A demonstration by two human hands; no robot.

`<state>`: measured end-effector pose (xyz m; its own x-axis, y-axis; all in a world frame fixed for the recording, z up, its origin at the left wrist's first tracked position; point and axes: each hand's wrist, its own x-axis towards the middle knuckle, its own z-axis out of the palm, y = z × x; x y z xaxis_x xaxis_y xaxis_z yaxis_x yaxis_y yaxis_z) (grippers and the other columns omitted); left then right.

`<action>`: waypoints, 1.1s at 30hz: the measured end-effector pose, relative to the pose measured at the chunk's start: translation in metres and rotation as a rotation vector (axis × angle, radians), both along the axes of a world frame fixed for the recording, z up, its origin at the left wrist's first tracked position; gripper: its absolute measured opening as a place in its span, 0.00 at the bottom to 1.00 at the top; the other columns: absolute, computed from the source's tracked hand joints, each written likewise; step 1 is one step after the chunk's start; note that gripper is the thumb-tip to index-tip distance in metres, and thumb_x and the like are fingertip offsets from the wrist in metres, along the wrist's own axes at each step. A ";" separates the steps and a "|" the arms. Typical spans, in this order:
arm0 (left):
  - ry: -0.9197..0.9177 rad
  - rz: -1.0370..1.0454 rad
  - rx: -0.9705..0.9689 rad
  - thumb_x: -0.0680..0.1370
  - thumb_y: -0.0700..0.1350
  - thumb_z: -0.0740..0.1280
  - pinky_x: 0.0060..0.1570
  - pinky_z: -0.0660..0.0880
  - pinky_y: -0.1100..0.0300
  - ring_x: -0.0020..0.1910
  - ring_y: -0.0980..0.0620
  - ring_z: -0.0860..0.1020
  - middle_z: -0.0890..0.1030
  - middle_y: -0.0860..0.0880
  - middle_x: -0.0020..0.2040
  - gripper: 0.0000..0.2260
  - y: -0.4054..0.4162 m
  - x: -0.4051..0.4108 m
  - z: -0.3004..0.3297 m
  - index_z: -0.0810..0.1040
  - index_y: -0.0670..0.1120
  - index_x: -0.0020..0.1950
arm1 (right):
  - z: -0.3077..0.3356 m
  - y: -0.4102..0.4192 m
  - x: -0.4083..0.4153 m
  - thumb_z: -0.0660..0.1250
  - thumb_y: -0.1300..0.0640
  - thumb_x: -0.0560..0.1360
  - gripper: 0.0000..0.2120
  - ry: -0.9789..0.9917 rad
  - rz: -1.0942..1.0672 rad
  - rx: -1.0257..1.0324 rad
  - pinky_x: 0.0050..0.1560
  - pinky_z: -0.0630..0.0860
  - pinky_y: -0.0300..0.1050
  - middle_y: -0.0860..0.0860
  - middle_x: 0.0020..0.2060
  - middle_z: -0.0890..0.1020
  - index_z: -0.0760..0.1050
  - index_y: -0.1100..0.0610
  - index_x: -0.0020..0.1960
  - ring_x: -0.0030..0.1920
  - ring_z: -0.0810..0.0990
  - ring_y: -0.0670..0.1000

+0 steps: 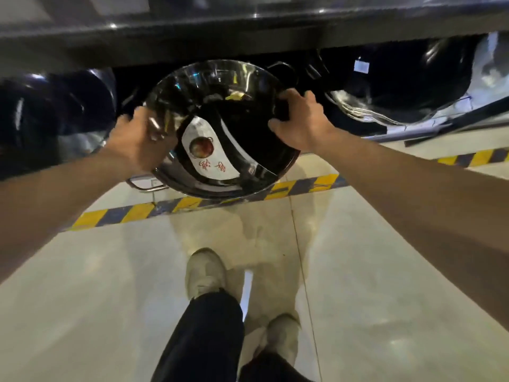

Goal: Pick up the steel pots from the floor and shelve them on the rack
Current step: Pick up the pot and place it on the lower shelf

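Steel pot (220,128) gripped by left hand (137,142), right hand (300,122), beneath rack shelf (192,37)

Warehouse/store: hazard-striped floor tape (132,213), rack (192,34) w/ stacked pots (396,78)

Both your arms are stretched forward and bare to the wrist; your left hand (137,142) is blurred, so its fingers seem to be curled over the left rim of the steel pot (220,128), though I cannot say it firmly; your right hand (300,119) grips the right rim, thumb toward you, fingers wrapped behind the edge.
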<state>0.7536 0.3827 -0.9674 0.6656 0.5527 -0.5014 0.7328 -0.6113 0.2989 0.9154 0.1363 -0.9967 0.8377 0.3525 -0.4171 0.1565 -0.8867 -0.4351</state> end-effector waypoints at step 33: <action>0.227 -0.412 0.138 0.77 0.55 0.64 0.57 0.72 0.45 0.66 0.36 0.69 0.68 0.39 0.68 0.27 -0.023 -0.063 0.072 0.63 0.50 0.74 | 0.091 -0.033 -0.122 0.62 0.48 0.77 0.28 0.063 0.388 -0.340 0.55 0.73 0.59 0.60 0.68 0.67 0.59 0.52 0.75 0.64 0.67 0.64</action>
<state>0.6908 0.3595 -0.8953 0.7255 0.3380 -0.5995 0.4588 -0.8868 0.0552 0.7929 0.1037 -0.9057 0.6421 0.4676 -0.6075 0.4845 -0.8616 -0.1512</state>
